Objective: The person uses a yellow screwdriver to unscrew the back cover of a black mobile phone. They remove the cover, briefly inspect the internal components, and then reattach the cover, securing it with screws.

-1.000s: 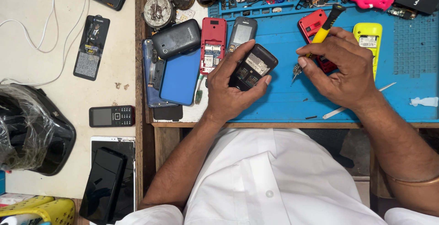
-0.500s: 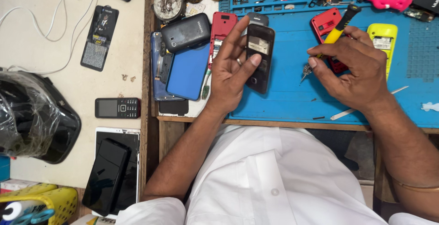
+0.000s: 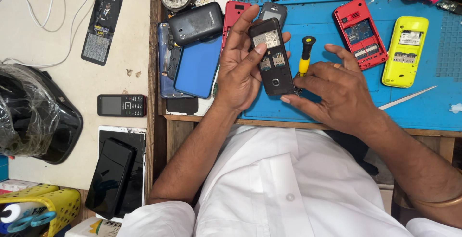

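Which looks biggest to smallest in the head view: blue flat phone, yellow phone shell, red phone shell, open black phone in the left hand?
1. Blue flat phone.
2. Black open phone, held nearer the camera, so unsure.
3. Yellow phone shell and red phone shell: alike.

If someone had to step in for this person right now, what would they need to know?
Left hand holds a black phone, back cover off, slots showing.
Right hand grips a yellow-handled screwdriver, tip down at the phone's lower edge.
On the blue mat: an opened red phone, an opened yellow phone, tweezers.
Done: back is off. Left: I cannot tell which screws are out.
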